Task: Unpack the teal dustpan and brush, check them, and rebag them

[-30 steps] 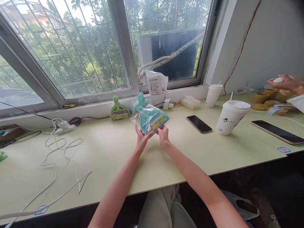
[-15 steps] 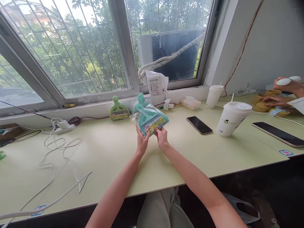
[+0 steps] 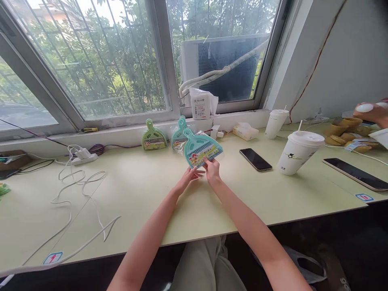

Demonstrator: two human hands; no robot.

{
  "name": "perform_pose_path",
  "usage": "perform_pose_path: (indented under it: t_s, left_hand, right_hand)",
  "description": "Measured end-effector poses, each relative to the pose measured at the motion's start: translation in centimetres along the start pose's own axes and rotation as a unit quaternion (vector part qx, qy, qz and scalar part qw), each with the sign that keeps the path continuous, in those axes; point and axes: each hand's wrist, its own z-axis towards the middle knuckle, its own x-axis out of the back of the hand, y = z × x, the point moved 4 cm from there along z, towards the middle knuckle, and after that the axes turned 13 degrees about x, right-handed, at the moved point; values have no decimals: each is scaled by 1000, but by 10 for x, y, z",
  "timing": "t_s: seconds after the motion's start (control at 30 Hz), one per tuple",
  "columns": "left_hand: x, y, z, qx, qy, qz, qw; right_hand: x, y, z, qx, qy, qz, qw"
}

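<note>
My right hand (image 3: 212, 170) pinches the lower edge of a teal mini dustpan-and-brush set (image 3: 202, 148) wrapped in clear plastic, held up above the pale green desk (image 3: 145, 194). Just left of it, my left hand (image 3: 188, 179) hovers with fingers apart and holds nothing. Two more such sets lean against the window sill behind: a green one (image 3: 153, 137) and a teal one (image 3: 178, 135).
A black phone (image 3: 255, 159) and a white lidded cup with straw (image 3: 297, 151) lie to the right, with a second cup (image 3: 275, 122) and another phone (image 3: 355, 173) beyond. Another person's hand (image 3: 372, 112) works at far right. White cables (image 3: 75, 190) and a power strip (image 3: 83, 157) sprawl left.
My left hand has let go of the packaged set and dropped slightly. My right hand has carried the set a little to the right and tilted it.
</note>
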Motion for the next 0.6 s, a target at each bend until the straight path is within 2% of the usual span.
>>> perform_pose_path:
  t_s: [0.1, 0.2, 0.3, 0.43, 0.5, 0.6]
  left_hand:
    - [16, 13, -1, -50, 76, -62, 994]
    - [23, 25, -9, -98, 87, -108, 985]
    - [23, 26, -15, -78, 104, -125, 984]
    - [19, 23, -16, -38, 74, -95, 992]
    - [17, 23, -15, -36, 48, -91, 994]
    - [17, 23, -13, -56, 47, -108, 991]
  right_hand:
    - [-3, 1, 4, 4, -23, 26, 999]
    - [-10, 9, 0, -32, -72, 25, 997]
    - [-13, 15, -3, -54, -114, 32, 991]
    - [-9, 16, 6, -40, -140, 29, 989]
    - [-7, 16, 10, -34, -145, 22, 989]
    - [-5, 18, 11, -32, -131, 11, 991]
